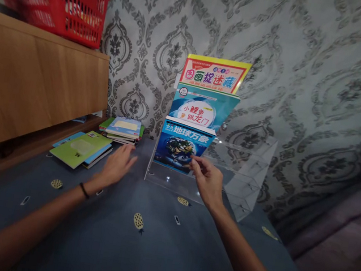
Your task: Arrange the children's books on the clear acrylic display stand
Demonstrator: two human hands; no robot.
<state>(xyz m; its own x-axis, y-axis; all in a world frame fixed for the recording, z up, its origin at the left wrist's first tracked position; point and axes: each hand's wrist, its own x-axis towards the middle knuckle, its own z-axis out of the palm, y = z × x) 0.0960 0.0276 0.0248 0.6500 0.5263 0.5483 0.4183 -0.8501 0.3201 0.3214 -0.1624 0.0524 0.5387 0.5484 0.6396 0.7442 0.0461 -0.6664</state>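
Pinched between our right hand's (209, 183) thumb and fingers is the lower right edge of the blue earth book (183, 147), so that grip is closed on the cover, while our left hand (116, 166) hovers flat and spread above the counter (136, 246), holding nothing, nearest the green booklet pile (82, 148).

As for progress, we judge the work roughly halfway: three books already stand in the clear acrylic rack (242, 176), stepped one behind the other, namely the blue earth book in the front tier, the carp book (201, 109) in the middle tier and the yellow picture book (214, 73) at the back. Left over are the green booklet pile and a second stack of books (123, 129) further back by the wall (how many lie in each we cannot count). The right half of the rack looks unfilled.

The blue earth book stands upright, leaning slightly back, cover facing us, title band at the top. Its long axis runs nearly vertical, bottom edge seated in the front slot.
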